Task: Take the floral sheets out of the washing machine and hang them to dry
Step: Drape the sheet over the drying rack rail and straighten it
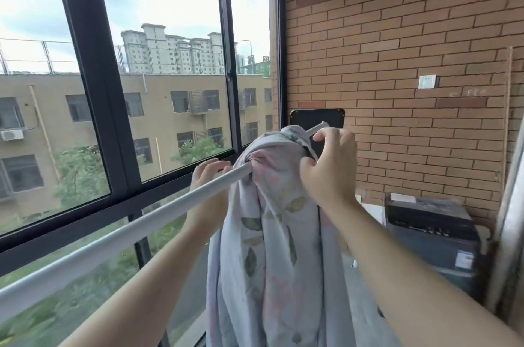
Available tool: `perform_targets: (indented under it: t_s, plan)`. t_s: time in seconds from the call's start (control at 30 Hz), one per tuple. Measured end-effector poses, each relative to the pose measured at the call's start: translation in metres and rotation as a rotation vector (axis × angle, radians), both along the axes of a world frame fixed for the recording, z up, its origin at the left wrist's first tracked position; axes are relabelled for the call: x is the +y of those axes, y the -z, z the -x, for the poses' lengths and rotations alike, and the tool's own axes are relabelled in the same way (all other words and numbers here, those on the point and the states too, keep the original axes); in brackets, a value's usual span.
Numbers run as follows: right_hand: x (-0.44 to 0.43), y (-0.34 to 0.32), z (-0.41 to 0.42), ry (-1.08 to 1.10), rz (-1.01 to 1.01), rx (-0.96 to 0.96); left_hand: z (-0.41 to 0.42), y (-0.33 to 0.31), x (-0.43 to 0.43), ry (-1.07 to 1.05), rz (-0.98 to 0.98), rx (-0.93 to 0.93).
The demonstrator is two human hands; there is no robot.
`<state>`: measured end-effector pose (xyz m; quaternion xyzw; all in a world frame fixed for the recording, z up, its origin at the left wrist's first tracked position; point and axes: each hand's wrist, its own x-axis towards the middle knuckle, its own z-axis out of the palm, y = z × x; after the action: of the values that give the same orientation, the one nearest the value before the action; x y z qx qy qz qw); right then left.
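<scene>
The floral sheet [272, 233], the biggest thing in play, hangs at the centre of the frame as one thick bunch draped over the white pole [113, 236], with most of its length falling on the near side toward the bottom edge. I judge that this uneven weight could drag it off the smooth pole once the grip eases, and left wadded like this it would dry poorly. The right hand [329, 165], centre right, pinches a fold at the top of the bunch. The left hand [208, 176], just left of the bunch, curls its fingers over the pole; whether it also catches cloth I cannot tell. A sideways tug might only slide the whole wad along. Counted: one sheet, one pole, one dark appliance [431, 233] at lower right, two hands, one wall switch [427, 81]
</scene>
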<state>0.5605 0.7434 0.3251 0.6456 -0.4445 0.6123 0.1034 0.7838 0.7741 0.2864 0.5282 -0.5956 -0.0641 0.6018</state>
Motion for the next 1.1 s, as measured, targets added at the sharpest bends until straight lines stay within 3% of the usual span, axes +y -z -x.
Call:
perform_targets:
  t_s: [0.1,0.17,0.23,0.33,0.53,0.67,0.93,1.1]
  plan:
    - [0.045,0.029,-0.020,-0.073,0.263,0.164,0.009,0.026,0.042,-0.040,0.174,-0.188]
    - [0.064,0.055,-0.035,-0.019,0.213,0.280,0.021,0.044,0.050,0.010,0.160,-0.317]
    - [0.072,0.075,-0.044,0.073,0.099,0.314,0.028,0.052,0.051,-0.020,0.104,-0.248]
    - [0.072,0.082,-0.039,0.028,-0.037,0.220,0.016,0.049,0.053,-0.027,-0.025,-0.011]
    - [0.081,0.069,-0.037,0.027,-0.185,0.318,-0.004,0.034,0.065,-0.013,-0.090,0.034]
    - [0.084,0.062,-0.031,-0.072,-0.213,0.160,-0.015,0.020,0.067,-0.078,-0.134,0.221]
    - [0.090,-0.021,-0.007,-0.192,-0.134,-0.244,-0.045,-0.062,0.073,0.052,0.181,0.381]
    - [0.082,-0.077,0.012,-0.204,0.054,-0.266,-0.062,-0.108,0.073,0.138,0.276,0.519]
